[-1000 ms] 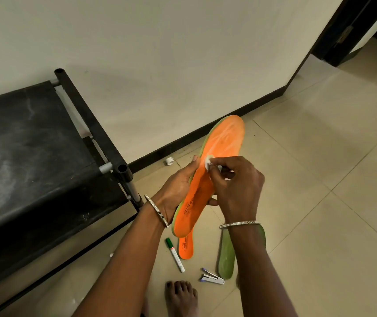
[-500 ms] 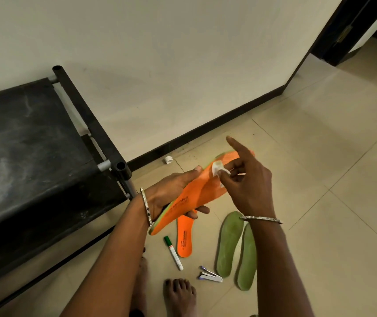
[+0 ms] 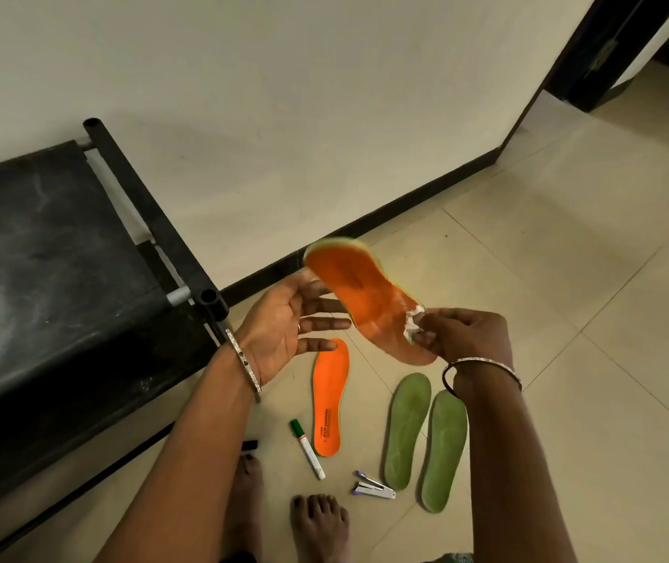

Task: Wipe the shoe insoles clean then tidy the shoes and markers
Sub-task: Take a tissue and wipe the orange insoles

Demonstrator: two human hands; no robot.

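Note:
An orange insole (image 3: 359,296) with a green edge hangs blurred above the floor. My right hand (image 3: 462,335) pinches its near end together with a crumpled white tissue (image 3: 413,325). To the left of the insole, my left hand (image 3: 284,331) is spread palm up with straight fingers; its fingertips are at the insole's underside and grip nothing. On the tiles below lie a second orange insole (image 3: 329,400), two green insoles (image 3: 406,428) side by side, and a green-capped white marker (image 3: 307,449).
A black metal rack (image 3: 60,278) stands at the left against the wall. A small stapler (image 3: 373,487) and a black cap (image 3: 249,444) lie on the floor near my bare feet (image 3: 318,526). A dark door frame (image 3: 592,54) is at the far right.
My left hand has let go of the orange insole and spread flat. My right hand now carries it by one end with the tissue, and the insole has swung round and lower.

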